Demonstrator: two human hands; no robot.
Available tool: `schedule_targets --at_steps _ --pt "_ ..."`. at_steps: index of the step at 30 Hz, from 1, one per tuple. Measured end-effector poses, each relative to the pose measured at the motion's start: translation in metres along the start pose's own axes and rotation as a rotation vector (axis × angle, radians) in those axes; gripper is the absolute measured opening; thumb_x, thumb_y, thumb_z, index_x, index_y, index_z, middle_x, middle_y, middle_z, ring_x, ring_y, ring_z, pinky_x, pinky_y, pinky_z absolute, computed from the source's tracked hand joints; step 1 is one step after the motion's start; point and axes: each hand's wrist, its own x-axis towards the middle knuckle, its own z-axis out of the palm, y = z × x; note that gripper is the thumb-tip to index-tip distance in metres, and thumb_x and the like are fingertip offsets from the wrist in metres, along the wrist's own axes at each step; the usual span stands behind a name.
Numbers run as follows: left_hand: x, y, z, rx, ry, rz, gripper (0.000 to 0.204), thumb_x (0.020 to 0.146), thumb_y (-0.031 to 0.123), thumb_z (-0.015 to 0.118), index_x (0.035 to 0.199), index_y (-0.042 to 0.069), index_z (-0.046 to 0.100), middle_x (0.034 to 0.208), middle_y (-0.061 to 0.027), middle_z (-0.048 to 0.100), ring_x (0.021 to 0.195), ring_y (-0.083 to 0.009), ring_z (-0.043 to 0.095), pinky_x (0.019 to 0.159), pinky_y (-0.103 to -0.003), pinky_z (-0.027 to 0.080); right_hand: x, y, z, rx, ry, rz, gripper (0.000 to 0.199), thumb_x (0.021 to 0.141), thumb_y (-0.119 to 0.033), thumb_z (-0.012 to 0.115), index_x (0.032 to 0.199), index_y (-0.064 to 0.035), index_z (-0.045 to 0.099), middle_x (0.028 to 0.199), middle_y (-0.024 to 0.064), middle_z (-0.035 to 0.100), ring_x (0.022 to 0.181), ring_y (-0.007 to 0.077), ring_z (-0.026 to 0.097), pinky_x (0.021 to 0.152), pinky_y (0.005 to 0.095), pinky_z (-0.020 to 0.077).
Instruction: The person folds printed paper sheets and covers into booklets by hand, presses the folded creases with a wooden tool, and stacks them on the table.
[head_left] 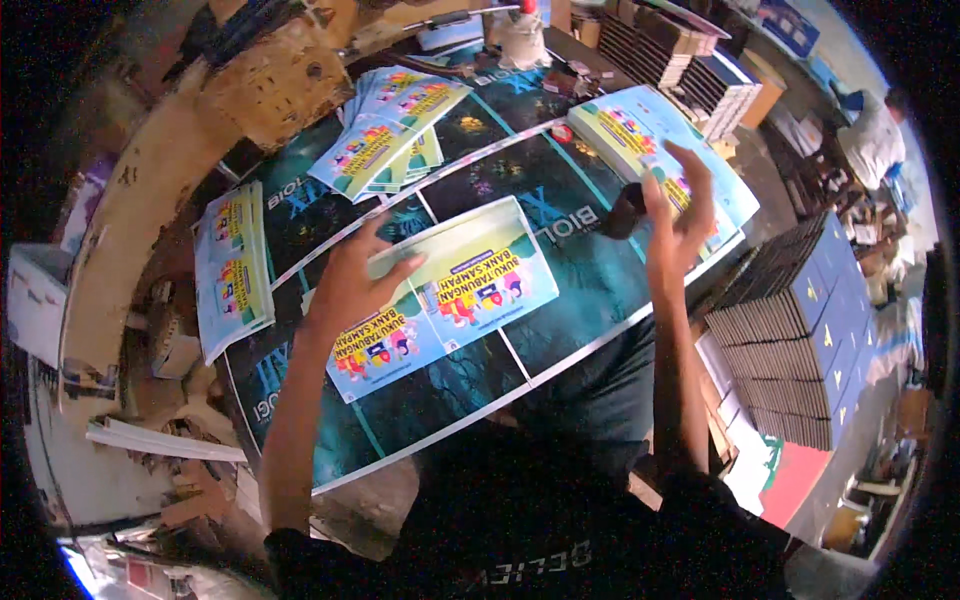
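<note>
While the left hand (350, 285) presses open-fingered on a printed cover sheet (450, 290) lying on the desk (420, 440), hiding its corner, the right hand (675, 215) hovers open beside a dark, blurred object (625, 210); farther off lie a fanned sheet pile (395, 130) and stacked booklets (790, 340).

Left hand (350, 285): bare, no glove, ring or watch visible.
Right hand (678, 215): bare, no glove or ring visible.
Forearms: both uncovered from wrist to above the elbow; no bands or straps.
Sleeves: short, dark, ending at the upper arms near the lower edge of the view.
Shirt (560, 545): black or very dark fabric, with pale block lettering across the chest, seen upside down.
</note>
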Motion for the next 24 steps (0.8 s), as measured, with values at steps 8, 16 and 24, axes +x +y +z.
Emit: schedule_targets --at_steps 8,16,24 --pt "-0.005 0.001 -0.01 -0.101 -0.497 0.065 0.033 0.092 0.027 0.067 0.108 -0.002 0.066 0.083 -0.0112 0.068 0.072 -0.0142 0.062 0.068 -0.03 0.049 -0.104 -0.086 -0.024 0.215 -0.749 0.324 0.032 0.08 -0.014 0.074 0.106 0.0022 0.064 0.096 0.0171 0.066 0.087 0.0287 0.065 0.08 0.0385 0.0512" --pt "-0.074 0.033 0.028 -0.696 -0.357 -0.157 0.034 0.094 0.025 0.066 0.114 -0.002 0.065 0.097 -0.0045 0.069 0.086 -0.0067 0.06 0.076 -0.025 0.048 -0.13 -0.126 -0.027 0.286 -0.883 0.472 0.088 0.078 -0.025 0.082 0.144 0.0044 0.032 0.138 0.0222 0.043 0.131 0.0277 0.045 0.104 0.0397 0.0412" --pt "-0.095 0.019 0.076 -0.922 -0.149 -0.312 0.033 0.088 0.026 0.073 0.107 0.0 0.068 0.092 -0.0005 0.067 0.082 -0.0066 0.057 0.074 -0.024 0.045 -0.128 -0.141 -0.004 0.59 -0.845 0.655 0.108 0.075 -0.019 0.085 0.148 0.0076 0.01 0.138 0.0206 0.042 0.13 0.0252 0.041 0.108 0.0358 0.0342"
